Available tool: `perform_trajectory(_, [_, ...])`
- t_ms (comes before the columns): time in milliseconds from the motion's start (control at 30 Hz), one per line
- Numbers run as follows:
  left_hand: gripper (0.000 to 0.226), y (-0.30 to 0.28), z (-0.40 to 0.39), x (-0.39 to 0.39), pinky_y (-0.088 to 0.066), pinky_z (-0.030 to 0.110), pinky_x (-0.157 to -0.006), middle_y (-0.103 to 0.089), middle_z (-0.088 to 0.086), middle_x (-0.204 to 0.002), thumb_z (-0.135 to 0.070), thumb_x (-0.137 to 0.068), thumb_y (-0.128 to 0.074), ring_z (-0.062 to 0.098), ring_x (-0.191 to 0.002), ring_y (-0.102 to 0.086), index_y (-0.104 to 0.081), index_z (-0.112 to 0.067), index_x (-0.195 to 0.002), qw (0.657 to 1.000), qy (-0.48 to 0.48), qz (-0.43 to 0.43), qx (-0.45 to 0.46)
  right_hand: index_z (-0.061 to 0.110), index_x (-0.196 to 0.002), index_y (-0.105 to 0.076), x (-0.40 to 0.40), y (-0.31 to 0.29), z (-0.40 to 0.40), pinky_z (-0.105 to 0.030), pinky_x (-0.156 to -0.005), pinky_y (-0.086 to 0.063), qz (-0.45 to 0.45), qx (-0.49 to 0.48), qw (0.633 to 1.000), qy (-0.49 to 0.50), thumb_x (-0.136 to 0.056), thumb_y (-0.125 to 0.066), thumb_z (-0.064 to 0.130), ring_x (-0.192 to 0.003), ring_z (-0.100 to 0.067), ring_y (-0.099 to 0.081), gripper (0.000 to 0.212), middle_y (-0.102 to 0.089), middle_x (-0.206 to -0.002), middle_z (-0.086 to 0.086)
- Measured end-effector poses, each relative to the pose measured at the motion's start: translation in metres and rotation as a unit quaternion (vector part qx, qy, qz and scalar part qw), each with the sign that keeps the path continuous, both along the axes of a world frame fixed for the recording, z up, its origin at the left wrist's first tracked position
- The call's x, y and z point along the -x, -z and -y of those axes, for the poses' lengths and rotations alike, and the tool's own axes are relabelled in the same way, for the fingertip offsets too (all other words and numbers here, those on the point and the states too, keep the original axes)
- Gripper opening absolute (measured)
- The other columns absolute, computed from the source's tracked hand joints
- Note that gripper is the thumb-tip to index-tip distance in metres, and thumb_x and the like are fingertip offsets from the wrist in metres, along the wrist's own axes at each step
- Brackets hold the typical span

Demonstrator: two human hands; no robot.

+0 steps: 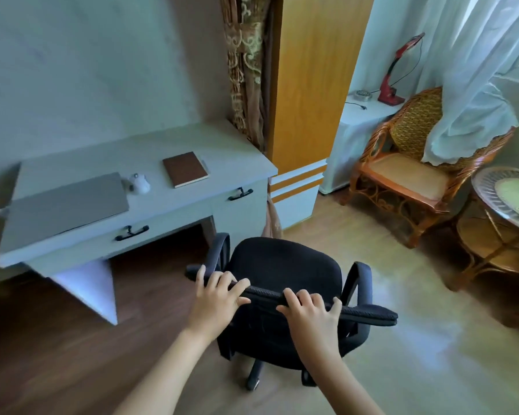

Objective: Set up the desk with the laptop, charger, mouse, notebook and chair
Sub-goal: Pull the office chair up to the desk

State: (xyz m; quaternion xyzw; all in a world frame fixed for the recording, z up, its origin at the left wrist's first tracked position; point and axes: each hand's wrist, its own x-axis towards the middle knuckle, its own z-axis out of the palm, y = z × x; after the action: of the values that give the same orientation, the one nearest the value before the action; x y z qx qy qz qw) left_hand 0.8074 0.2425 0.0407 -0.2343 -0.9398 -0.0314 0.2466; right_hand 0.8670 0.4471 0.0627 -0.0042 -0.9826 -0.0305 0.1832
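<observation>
Black chair [282,274] backrest gripped under both hands [264,304].

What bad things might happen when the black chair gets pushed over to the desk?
Both hands, left hand and right hand, grip the top of the black chair, which sits right of the desk opening. Pushed straight, its near armrest might bump the drawer handle or desk front. A hard bump could jolt the mouse. The wheels might also swivel and steer it off course.
</observation>
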Motion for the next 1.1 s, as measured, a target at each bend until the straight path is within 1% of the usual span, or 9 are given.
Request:
perform_trajectory(133, [0.033,0.002,0.031,-0.046,-0.043,0.057,-0.091,-0.059,-0.002,-0.083,-0.052,-0.087,-0.046,0.023,-0.078,-0.059,-0.06,-0.027,-0.102,0.998,-0.056,-0.02,0.01,0.023,-0.101,-0.062,-0.026,0.003,0.024,-0.061,-0.085,-0.041,-0.022,0.011,0.998,-0.052,-0.084,-0.043,0.048,-0.069,-0.024,-0.06,0.036,-0.06,-0.076,0.002])
perform_trajectory(267, [0.036,-0.002,0.056,-0.082,-0.044,0.046,-0.08,-0.059,-0.003,-0.081,-0.058,-0.091,-0.044,0.022,-0.074,-0.058,-0.061,-0.029,-0.102,0.996,-0.085,-0.023,0.024,0.025,-0.102,-0.062,-0.04,0.003,0.036,-0.062,-0.087,-0.04,-0.017,0.036,0.992,-0.122,-0.083,-0.043,0.05,-0.07,-0.023,-0.06,0.037,-0.061,-0.076,0.004])
perform_trajectory(400, [0.053,-0.006,0.081,-0.107,-0.042,0.036,-0.064,-0.054,-0.002,-0.072,-0.068,-0.091,-0.037,0.021,-0.065,-0.053,-0.064,-0.023,-0.088,0.997,-0.071,-0.018,0.034,0.027,-0.096,-0.068,-0.041,0.007,0.021,-0.05,-0.09,-0.045,-0.017,0.099,0.971,-0.217,-0.084,-0.042,0.066,-0.077,-0.016,-0.065,0.049,-0.065,-0.077,0.011])
perform_trajectory(500, [0.063,-0.006,0.092,-0.13,-0.042,0.034,-0.054,-0.053,0.0,-0.066,-0.073,-0.088,-0.037,0.021,-0.058,-0.052,-0.065,-0.018,-0.077,0.996,-0.072,-0.031,0.046,0.026,-0.086,-0.073,-0.047,0.01,-0.009,-0.059,-0.1,-0.034,-0.071,0.11,0.966,-0.222,-0.081,-0.046,0.069,-0.079,-0.013,-0.066,0.052,-0.067,-0.074,0.012])
perform_trajectory(567, [0.065,-0.004,0.099,-0.143,-0.04,0.032,-0.049,-0.051,0.0,-0.062,-0.074,-0.087,-0.038,0.02,-0.054,-0.049,-0.064,-0.016,-0.072,0.995,-0.07,-0.039,0.054,0.027,-0.084,-0.073,-0.05,0.013,-0.02,-0.058,-0.101,-0.032,-0.102,0.094,0.962,-0.237,-0.084,-0.042,0.067,-0.077,-0.014,-0.066,0.051,-0.067,-0.073,0.012])
perform_trajectory(667, [0.067,-0.006,0.111,-0.153,-0.038,0.03,-0.045,-0.048,-0.001,-0.058,-0.074,-0.087,-0.038,0.019,-0.049,-0.046,-0.062,-0.015,-0.067,0.995,-0.08,-0.041,0.048,0.029,-0.085,-0.072,-0.039,0.012,-0.012,-0.052,-0.093,-0.04,-0.102,0.086,0.95,-0.281,-0.085,-0.038,0.069,-0.071,-0.016,-0.066,0.052,-0.066,-0.073,0.013])
perform_trajectory(800, [0.066,-0.009,0.126,-0.16,-0.038,0.028,-0.044,-0.048,-0.002,-0.059,-0.074,-0.087,-0.038,0.019,-0.049,-0.047,-0.061,-0.016,-0.067,0.994,-0.099,-0.039,0.033,0.029,-0.085,-0.071,-0.019,0.013,0.006,-0.043,-0.084,-0.045,-0.108,0.068,0.937,-0.326,-0.084,-0.042,0.069,-0.062,-0.019,-0.062,0.05,-0.063,-0.067,0.01])
perform_trajectory(967, [0.064,-0.012,0.144,-0.152,-0.041,0.027,-0.041,-0.051,-0.005,-0.062,-0.077,-0.085,-0.038,0.016,-0.053,-0.05,-0.061,-0.019,-0.069,0.991,-0.132,-0.016,0.019,0.029,-0.084,-0.07,0.004,0.014,0.028,-0.036,-0.069,-0.045,-0.085,0.066,0.932,-0.346,-0.085,-0.038,0.069,-0.059,-0.02,-0.061,0.051,-0.062,-0.064,0.008])
perform_trajectory(1100, [0.065,-0.017,0.169,-0.137,-0.036,0.023,-0.039,-0.051,-0.008,-0.061,-0.079,-0.084,-0.035,0.013,-0.055,-0.051,-0.061,-0.022,-0.068,0.987,-0.162,-0.003,0.021,0.029,-0.084,-0.07,0.032,0.011,0.058,-0.033,-0.056,-0.043,-0.041,0.055,0.93,-0.36,-0.086,-0.03,0.071,-0.055,-0.021,-0.059,0.058,-0.061,-0.062,0.008])
